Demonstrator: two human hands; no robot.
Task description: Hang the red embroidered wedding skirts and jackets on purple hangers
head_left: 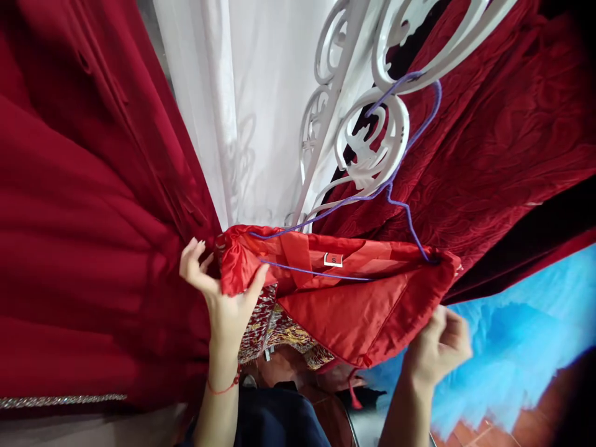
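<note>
A red satin-lined garment with a small "S" label hangs on a thin purple wire hanger. Its patterned outer cloth shows gold and dark red below the opening. My left hand is around the garment's left end, thumb inside against the lining and fingers spread on the outer side. At the lower right edge, my right hand is closed on the cloth, its fingers slightly blurred. A red tassel dangles beneath the garment.
The hanger hook loops over a white scrolled metal rack. Dark red drapery fills the left, with white fabric behind. Embossed red cloth hangs right, above fluffy blue material. Reddish floor tiles show below.
</note>
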